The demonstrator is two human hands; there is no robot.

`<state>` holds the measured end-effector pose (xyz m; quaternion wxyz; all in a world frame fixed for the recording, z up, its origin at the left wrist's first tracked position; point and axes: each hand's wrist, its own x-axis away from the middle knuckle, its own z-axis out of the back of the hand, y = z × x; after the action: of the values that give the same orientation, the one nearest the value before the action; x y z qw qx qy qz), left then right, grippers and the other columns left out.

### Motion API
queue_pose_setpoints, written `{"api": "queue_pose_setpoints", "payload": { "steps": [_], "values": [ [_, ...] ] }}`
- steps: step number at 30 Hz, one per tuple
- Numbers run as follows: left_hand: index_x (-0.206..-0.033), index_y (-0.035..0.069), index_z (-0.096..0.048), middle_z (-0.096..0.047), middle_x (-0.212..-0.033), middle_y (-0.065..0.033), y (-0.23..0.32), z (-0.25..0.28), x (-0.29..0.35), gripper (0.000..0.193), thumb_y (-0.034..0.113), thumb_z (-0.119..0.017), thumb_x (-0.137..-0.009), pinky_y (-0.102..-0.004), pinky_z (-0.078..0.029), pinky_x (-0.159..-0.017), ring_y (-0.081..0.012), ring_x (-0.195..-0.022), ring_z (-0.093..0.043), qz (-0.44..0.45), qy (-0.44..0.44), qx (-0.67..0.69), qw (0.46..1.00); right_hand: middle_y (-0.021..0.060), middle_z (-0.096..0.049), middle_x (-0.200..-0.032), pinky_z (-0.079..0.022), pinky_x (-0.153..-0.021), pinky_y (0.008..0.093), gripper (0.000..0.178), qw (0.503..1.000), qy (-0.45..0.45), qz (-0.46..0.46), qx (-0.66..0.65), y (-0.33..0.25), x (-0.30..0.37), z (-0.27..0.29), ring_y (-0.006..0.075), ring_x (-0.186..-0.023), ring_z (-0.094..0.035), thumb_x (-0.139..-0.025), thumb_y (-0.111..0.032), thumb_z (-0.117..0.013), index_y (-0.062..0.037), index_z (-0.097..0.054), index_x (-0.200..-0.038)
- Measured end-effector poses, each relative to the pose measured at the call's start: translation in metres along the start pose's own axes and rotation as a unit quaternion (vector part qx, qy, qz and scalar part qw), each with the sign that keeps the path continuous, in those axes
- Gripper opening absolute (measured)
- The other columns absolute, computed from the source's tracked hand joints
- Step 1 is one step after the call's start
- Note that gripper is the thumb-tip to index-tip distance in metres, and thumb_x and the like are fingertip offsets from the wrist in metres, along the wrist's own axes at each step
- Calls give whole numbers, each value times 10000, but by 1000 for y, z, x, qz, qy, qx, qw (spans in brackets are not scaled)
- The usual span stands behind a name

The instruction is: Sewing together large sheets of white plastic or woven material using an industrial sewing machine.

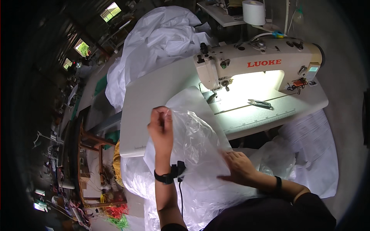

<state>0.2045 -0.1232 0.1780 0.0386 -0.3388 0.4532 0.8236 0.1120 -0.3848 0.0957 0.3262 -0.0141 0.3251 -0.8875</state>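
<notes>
Clear plastic sheet (196, 142): crinkled, translucent, draped over sewing table's front edge, bunched and lifted at left.

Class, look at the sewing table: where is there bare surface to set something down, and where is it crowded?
Bare: the table's left part, between the white fabric heap and the clear plastic sheet; also the lit strip under the machine arm beside the snips. Crowded: the front edge, where the left hand and right hand work the plastic.

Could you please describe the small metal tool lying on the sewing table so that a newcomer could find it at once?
Start at the cream sewing machine. On the lit table beneath its arm lie thread snips, the only small metal thing there.
</notes>
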Motion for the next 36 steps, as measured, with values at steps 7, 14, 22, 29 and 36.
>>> {"api": "queue_pose_setpoints", "payload": {
  "steps": [7, 14, 22, 29, 36],
  "values": [
    [-909, 50, -614, -660, -762, -120, -96, 30, -67, 106, 146, -571, -898, -392, -518, -661, -290, -698, -633, 19, -107, -413, 904, 27, -609, -754, -478, -510, 254, 304, 618, -71, -296, -725, 57, -31, -43, 92, -636, -581, -1000, -332, -547, -47, -627, -929],
    [-898, 70, -614, -671, -903, -127, -147, 34, -58, 119, 22, -556, -805, -464, -522, -745, -358, -832, -650, 34, -88, -389, 916, 13, -569, -729, -477, -494, 268, 500, 695, -108, -325, -632, 64, -39, -56, 92, -598, -544, -1003, -514, -436, -43, -602, -995],
    [-1331, 132, -527, -493, -1418, -85, -94, -35, -28, 435, 297, -583, -932, -500, -292, -1131, -249, -1370, -393, -175, -373, -283, 866, 96, -626, -912, -550, -629, 309, 661, 660, -137, -267, -689, 56, -42, -52, 161, -725, -616, -981, -593, -389, -9, -541, -1252],
    [-1507, 185, -318, -244, -1592, -34, -200, -35, -25, 692, 594, -391, -954, -543, -134, -1178, -224, -1472, -211, 8, -264, -427, 865, 84, -617, -979, -523, -706, 354, 523, 980, 30, -156, -118, 56, -8, -26, 212, -879, -621, -812, -379, -767, -55, -559, -1166],
    [-1506, 162, -320, -247, -1590, -68, -174, -47, -4, 690, 569, -414, -958, -541, -103, -1180, -245, -1474, -200, -16, -266, -399, 877, 113, -692, -993, -500, -786, 310, 356, 851, -81, -202, -477, 67, -9, -44, 229, -904, -660, -864, -276, -726, -7, -657, -1087]
  ]
}}
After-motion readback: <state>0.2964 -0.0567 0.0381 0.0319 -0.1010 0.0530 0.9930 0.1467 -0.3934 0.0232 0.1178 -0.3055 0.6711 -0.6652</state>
